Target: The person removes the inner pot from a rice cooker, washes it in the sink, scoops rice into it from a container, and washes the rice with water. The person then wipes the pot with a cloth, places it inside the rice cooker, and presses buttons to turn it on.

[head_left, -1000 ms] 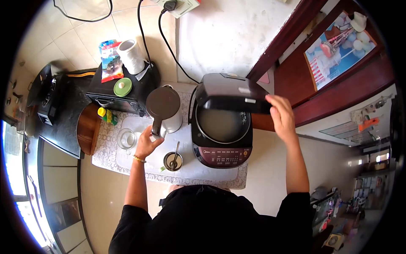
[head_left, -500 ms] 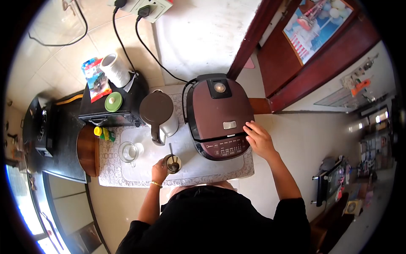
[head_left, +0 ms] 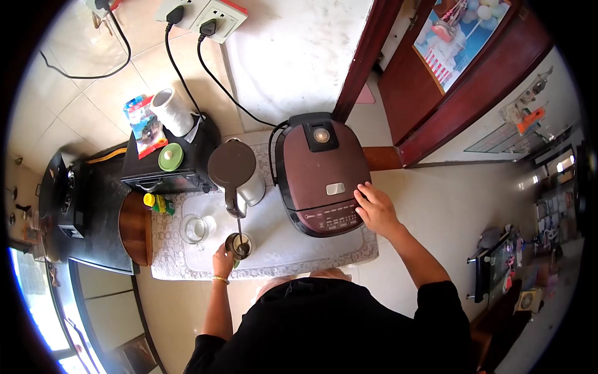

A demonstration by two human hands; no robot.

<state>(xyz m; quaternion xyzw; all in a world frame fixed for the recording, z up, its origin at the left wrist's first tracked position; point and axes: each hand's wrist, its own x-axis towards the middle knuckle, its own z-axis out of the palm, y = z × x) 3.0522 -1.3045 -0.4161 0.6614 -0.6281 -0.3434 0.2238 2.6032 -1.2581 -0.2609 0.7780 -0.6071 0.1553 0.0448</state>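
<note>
My left hand (head_left: 222,262) is closed around the side of a small cup (head_left: 250,248) near the table's front edge. A spoon (head_left: 240,227) stands in the cup with its handle pointing away from me; the contents look dark and are hard to make out. My right hand (head_left: 378,210) lies with fingers stretched out on the front right edge of a brown rice cooker (head_left: 324,165), whose lid looks closed. Between the cooker and the cup's far side stands a kettle (head_left: 232,163) with a brown lid. A clear glass mug (head_left: 194,229) sits left of the cup.
A patterned cloth covers the table (head_left: 177,265). Behind it, a black oven (head_left: 171,179) carries a green lid (head_left: 170,157), a plastic bag roll (head_left: 172,113) and a food packet (head_left: 147,134). A yellow-capped bottle (head_left: 159,203) stands beside it. Cords run to a wall socket (head_left: 215,15).
The cup in my left hand has shifted slightly left. The dark gap along the front of the cooker's lid has narrowed, with my right hand still at its edge. The view has shifted a little.
</note>
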